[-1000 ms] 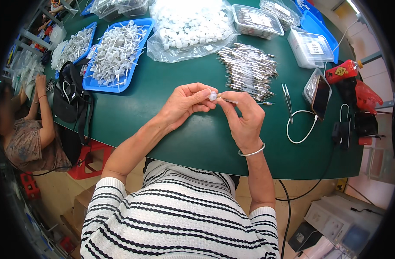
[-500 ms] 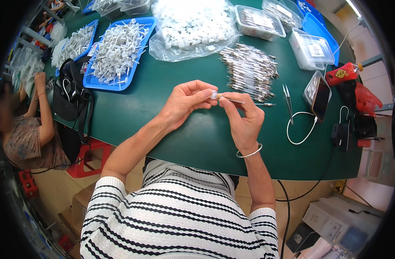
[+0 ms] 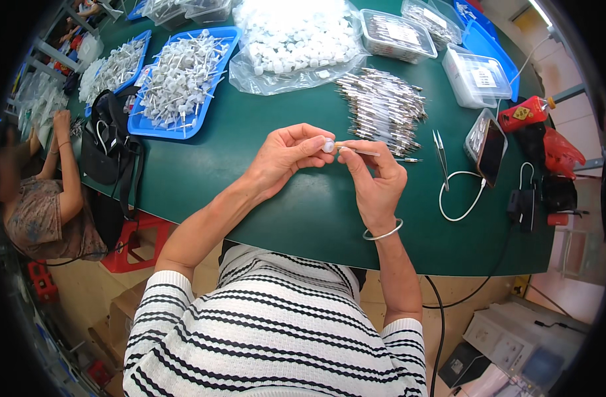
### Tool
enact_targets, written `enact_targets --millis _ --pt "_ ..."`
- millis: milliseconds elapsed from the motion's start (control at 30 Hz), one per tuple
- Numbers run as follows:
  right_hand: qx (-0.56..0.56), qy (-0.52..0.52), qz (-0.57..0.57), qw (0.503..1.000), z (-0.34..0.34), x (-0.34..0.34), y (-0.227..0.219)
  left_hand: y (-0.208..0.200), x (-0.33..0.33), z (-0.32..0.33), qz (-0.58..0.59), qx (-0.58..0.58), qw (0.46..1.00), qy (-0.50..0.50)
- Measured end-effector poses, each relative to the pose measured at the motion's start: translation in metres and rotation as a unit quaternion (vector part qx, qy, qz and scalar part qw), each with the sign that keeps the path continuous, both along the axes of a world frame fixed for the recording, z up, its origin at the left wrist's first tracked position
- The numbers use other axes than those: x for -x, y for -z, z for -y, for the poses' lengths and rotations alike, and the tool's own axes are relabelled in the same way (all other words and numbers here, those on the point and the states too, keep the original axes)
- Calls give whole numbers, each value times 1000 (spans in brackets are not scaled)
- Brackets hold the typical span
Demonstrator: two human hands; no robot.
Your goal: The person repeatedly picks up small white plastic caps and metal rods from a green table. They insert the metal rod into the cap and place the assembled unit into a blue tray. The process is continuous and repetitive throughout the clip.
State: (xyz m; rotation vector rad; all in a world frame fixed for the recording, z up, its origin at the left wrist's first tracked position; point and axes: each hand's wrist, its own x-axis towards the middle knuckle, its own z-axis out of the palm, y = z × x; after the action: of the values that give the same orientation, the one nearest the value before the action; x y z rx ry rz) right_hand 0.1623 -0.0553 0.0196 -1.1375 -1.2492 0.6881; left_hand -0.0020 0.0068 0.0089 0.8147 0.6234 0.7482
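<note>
A small white piece (image 3: 328, 145) was pinched in the left hand (image 3: 283, 157) and a slim rod (image 3: 364, 152) in the right hand (image 3: 380, 185), above the green counter (image 3: 296, 221).

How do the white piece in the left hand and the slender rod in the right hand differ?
Shape: the white piece is stubby and rounded, while the slender rod is long and thin.
Hold: the white piece is pinched in the left hand, whereas the slender rod is in the right hand.
Shared: both look pale and are held above the green table. Whether they touch is hard to tell.
</note>
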Motion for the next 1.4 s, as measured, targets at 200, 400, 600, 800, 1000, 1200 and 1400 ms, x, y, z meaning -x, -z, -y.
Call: enact_targets --millis 200,400,600,800,1000,1200,1400 --pt "16 -6 -8 1000 1 1 0 0 0 0 -13 -5 1000 -7" --pt "20 -5 -16 1000 2 2 -1 1 1 1 -14 -20 1000 -10" --pt "11 1 -9 1000 0 2 1 0 0 2 -13 -30 999 -15" --pt "-10 7 19 1000 -1 3 1 -1 0 2 -10 -33 999 -10" --pt "20 12 -22 999 0 3 0 -2 -1 3 -5 -27 1000 -6" --pt "52 -16 -110 992 -2 2 6 0 -1 3 -2 -28 1000 -2" --pt "75 -54 -95 991 -4 -2 2 0 1 2 -15 -60 998 -26"
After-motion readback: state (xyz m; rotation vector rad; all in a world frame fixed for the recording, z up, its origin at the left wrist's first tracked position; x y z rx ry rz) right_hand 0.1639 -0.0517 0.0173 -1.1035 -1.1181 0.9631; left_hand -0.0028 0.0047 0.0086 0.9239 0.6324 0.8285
